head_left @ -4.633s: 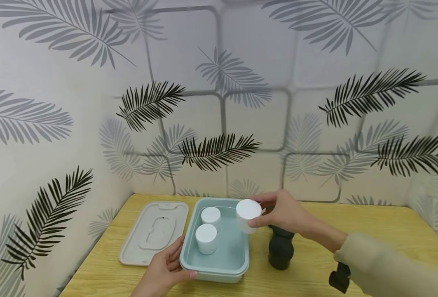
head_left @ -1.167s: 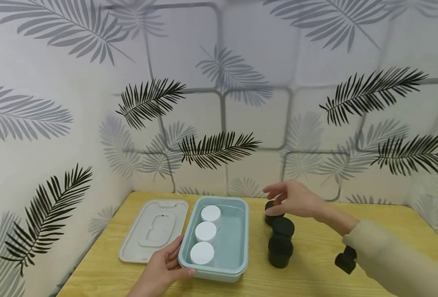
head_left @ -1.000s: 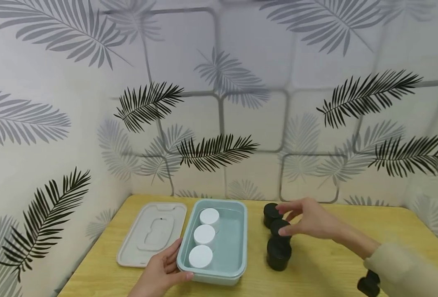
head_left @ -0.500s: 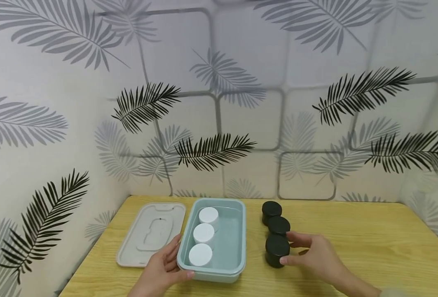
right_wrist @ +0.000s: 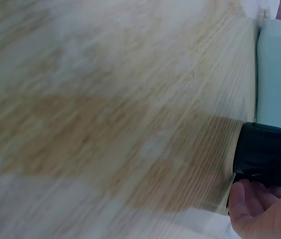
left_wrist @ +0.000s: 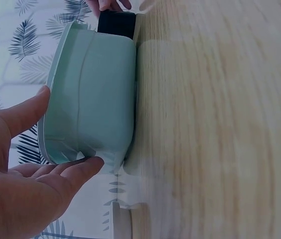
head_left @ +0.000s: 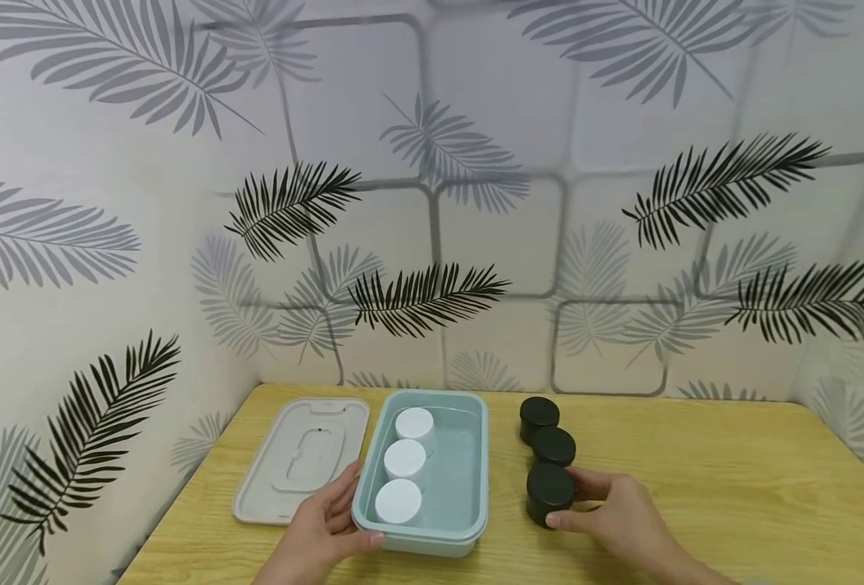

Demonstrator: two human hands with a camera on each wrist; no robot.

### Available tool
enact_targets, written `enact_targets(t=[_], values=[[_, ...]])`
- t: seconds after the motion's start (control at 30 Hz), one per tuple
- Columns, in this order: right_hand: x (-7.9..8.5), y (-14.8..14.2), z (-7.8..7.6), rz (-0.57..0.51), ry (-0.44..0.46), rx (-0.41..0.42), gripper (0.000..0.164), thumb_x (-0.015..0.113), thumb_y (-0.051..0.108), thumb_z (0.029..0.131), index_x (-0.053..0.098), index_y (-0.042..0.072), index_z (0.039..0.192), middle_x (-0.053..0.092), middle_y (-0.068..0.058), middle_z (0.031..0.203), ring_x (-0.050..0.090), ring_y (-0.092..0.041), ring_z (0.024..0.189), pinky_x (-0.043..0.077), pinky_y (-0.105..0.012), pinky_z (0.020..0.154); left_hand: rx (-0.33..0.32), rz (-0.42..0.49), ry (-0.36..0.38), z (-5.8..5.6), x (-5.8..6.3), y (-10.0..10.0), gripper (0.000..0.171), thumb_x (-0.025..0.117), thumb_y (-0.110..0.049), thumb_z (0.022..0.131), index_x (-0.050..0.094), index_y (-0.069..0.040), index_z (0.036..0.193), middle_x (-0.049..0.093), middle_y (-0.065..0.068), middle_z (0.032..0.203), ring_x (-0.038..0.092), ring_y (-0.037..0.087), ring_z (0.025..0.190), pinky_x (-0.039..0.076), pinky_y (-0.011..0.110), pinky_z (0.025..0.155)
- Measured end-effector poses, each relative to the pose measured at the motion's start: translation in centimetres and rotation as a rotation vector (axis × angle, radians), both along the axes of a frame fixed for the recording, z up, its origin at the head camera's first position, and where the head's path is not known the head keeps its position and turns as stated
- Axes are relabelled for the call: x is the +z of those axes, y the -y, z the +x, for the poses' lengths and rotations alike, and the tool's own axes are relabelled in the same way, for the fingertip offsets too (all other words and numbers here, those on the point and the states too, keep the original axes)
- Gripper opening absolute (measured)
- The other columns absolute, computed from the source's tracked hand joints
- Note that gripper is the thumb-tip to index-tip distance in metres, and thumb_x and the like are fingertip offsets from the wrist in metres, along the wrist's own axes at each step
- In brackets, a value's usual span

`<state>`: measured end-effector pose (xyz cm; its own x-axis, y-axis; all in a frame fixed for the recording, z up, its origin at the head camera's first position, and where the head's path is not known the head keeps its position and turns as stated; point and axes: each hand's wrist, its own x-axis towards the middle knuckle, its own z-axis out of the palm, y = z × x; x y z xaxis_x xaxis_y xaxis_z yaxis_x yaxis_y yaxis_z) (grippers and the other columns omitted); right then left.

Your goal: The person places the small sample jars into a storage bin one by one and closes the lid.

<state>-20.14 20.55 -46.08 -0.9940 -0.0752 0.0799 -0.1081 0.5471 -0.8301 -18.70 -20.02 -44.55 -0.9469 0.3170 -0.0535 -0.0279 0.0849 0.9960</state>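
Observation:
A pale blue-green rectangular plastic container (head_left: 464, 475) stands on the wooden table, with three white-lidded round jars (head_left: 405, 460) in a row along its left side. My left hand (head_left: 313, 524) holds it by the front left corner; in the left wrist view the thumb lies at the rim and the fingers rest against the side wall. To the container's right stand three round black-lidded jars in a slanting row: a far one (head_left: 539, 418), a middle one (head_left: 553, 447) and a near one (head_left: 549, 496). My right hand (head_left: 622, 520) grips the near black jar between thumb and fingers, upright on the table.
A flat whitish lid (head_left: 303, 459) lies on the table (head_left: 731, 487) left of the container. Behind the table rises a wall (head_left: 490, 244) with a leaf pattern; another leaf-patterned wall (head_left: 73, 309) stands at the left.
A white jar my right hand held over the container now stands in its front left. That hand has passed over the black jars to the near one and grips it. My left hand stays put.

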Motion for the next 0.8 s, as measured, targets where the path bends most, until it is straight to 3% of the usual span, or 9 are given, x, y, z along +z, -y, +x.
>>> enact_targets(t=[0.17,0.33,0.63,0.8], values=[[0.2,0.6,0.0,0.015,0.001,-0.051,0.070,0.100,0.030,0.071,0.075,0.001,0.130,0.080,0.000,0.099,0.074,-0.017,0.097,0.055,-0.052,0.097,-0.013,-0.008,0.004,0.0,0.0,0.1,0.103,0.086,-0.006,0.088,0.018,0.009,0.164,0.023,0.031,0.165,0.034,0.045,0.148,0.051,0.032,0.105],[0.5,1.0,0.0,0.028,0.009,-0.085,0.073,0.101,0.031,0.070,0.074,-0.001,0.129,0.080,-0.001,0.098,0.074,-0.017,0.096,0.054,-0.051,0.097,-0.012,-0.003,0.005,0.0,0.1,0.1,0.103,0.087,-0.005,0.088,0.019,0.009,0.164,0.022,0.031,0.165,0.033,0.045,0.148,0.051,0.032,0.105],[1.5,1.5,0.0,0.048,0.032,-0.092,0.077,0.101,0.033,0.070,0.072,0.001,0.134,0.079,-0.003,0.107,0.071,-0.018,0.099,0.055,-0.039,0.086,-0.004,-0.001,0.023,-0.1,0.0,0.1,0.103,0.087,-0.006,0.088,0.019,0.008,0.164,0.023,0.030,0.165,0.034,0.043,0.148,0.051,0.033,0.106],[4.1,2.3,0.1,-0.032,-0.012,-0.035,0.077,0.100,0.026,0.072,0.069,-0.003,0.136,0.079,-0.005,0.104,0.073,-0.020,0.093,0.059,-0.030,0.074,-0.004,-0.016,0.030,-0.1,-0.1,0.2,0.102,0.086,-0.005,0.089,0.018,0.009,0.164,0.022,0.031,0.165,0.032,0.044,0.149,0.050,0.037,0.107]])
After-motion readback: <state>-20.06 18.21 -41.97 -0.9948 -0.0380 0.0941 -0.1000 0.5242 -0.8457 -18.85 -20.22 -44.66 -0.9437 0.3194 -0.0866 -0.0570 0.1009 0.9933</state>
